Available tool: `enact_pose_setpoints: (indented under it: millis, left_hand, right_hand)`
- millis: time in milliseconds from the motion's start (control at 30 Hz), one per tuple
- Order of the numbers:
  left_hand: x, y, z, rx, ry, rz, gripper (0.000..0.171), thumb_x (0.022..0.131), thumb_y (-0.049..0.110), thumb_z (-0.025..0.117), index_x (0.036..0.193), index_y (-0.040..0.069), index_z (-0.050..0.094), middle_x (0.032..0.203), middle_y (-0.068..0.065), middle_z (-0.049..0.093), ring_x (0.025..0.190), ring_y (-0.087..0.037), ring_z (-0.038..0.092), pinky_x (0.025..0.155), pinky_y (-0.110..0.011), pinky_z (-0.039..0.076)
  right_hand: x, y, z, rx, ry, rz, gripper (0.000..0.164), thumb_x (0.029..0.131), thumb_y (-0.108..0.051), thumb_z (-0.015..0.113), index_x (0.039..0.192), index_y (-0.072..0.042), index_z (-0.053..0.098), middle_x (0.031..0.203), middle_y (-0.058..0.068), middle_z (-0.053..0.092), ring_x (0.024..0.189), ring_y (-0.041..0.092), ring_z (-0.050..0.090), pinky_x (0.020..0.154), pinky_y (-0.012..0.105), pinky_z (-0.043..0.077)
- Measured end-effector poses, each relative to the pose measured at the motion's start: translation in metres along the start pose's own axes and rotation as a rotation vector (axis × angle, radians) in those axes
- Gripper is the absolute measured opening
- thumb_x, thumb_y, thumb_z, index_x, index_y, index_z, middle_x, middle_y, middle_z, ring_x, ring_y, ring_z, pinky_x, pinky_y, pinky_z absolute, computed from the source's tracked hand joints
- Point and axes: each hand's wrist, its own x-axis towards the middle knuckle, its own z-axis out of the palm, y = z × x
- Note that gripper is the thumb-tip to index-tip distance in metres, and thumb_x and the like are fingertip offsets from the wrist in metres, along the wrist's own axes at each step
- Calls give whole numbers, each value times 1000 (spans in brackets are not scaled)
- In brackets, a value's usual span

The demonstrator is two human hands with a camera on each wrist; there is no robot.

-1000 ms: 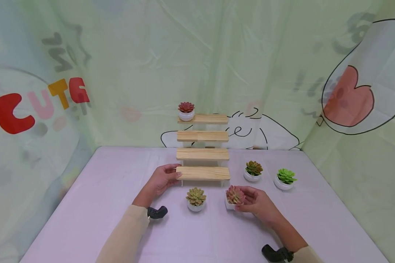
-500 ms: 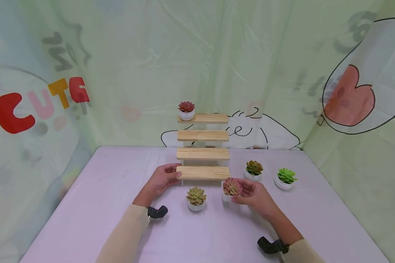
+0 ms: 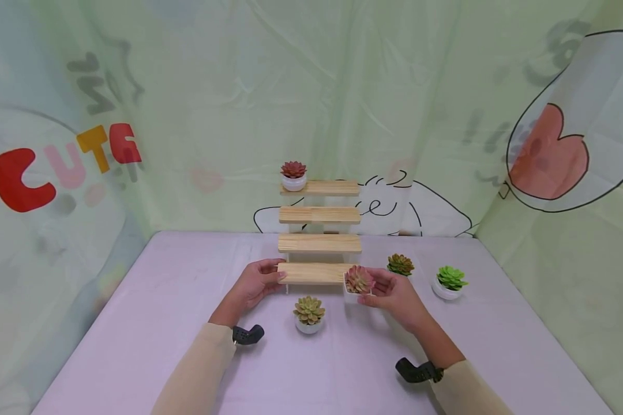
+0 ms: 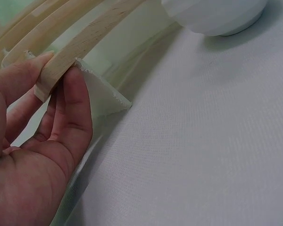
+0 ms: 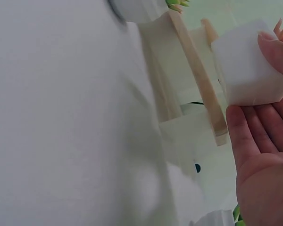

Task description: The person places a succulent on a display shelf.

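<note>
A four-step wooden shelf stand (image 3: 319, 244) stands at the back middle of the table. My left hand (image 3: 258, 283) pinches the left end of its lowest board (image 4: 80, 44), thumb on top and fingers beneath. My right hand (image 3: 398, 298) holds a pink succulent in a square white pot (image 3: 359, 282), lifted off the table at the right end of that board. In the right wrist view, thumb and fingers grip opposite sides of the white pot (image 5: 247, 66). A red succulent in a round white pot (image 3: 293, 176) sits on the top board's left end.
A pale green succulent (image 3: 308, 314) in a round pot stands in front of the stand. To the right are a brown-green succulent (image 3: 400, 264), its pot partly hidden by my right hand, and a bright green one (image 3: 450, 282). A printed curtain (image 3: 213, 115) hangs behind the table.
My right hand has raised the pink succulent and carried it forward and left, from the table to the lowest board's right end. The left hand stays on the board.
</note>
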Motion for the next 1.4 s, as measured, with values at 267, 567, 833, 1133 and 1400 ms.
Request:
enact_pose_setpoints:
  millis: [267, 567, 833, 1133, 1400]
  left_hand:
    - [0, 0, 0, 15, -15, 17, 53, 80, 10, 74, 129, 6, 55, 120, -15, 57, 99, -21, 63, 85, -39, 55]
    - [1, -2, -1, 7, -18, 17, 53, 80, 8, 74, 129, 6, 55, 120, -14, 57, 98, -21, 63, 86, -39, 55]
    - [3, -3, -2, 6, -21, 21, 53, 80, 8, 73, 130, 5, 54, 120, -16, 58, 98, -22, 64, 83, -37, 56]
    - [2, 1, -2, 6, -29, 17, 50, 82, 7, 71, 129, 5, 55, 121, -16, 57, 98, -21, 63, 84, -37, 55]
    - [2, 0, -2, 19, -23, 6, 50, 81, 7, 72, 129, 6, 55, 118, -15, 58, 97, -21, 63, 85, -38, 55]
  right_hand:
    - [15, -15, -9, -44, 19, -15, 69, 67, -23, 85, 128, -10, 55, 125, 12, 61, 107, 15, 63, 83, 25, 54]
    - [34, -37, -18, -73, 30, -70, 69, 67, -26, 85, 128, -11, 56, 123, 10, 62, 106, 13, 63, 84, 24, 54]
    - [53, -60, -24, -60, 22, -106, 69, 70, -23, 83, 130, -8, 53, 123, 13, 62, 103, 12, 65, 82, 25, 55]
    - [77, -73, -27, -79, 65, -151, 64, 72, -25, 82, 128, -9, 56, 118, 8, 64, 104, 12, 64, 82, 22, 54]
    - [98, -84, -30, -105, 122, -149, 62, 70, -30, 82, 125, -14, 60, 116, 7, 65, 101, 11, 65, 79, 20, 55]
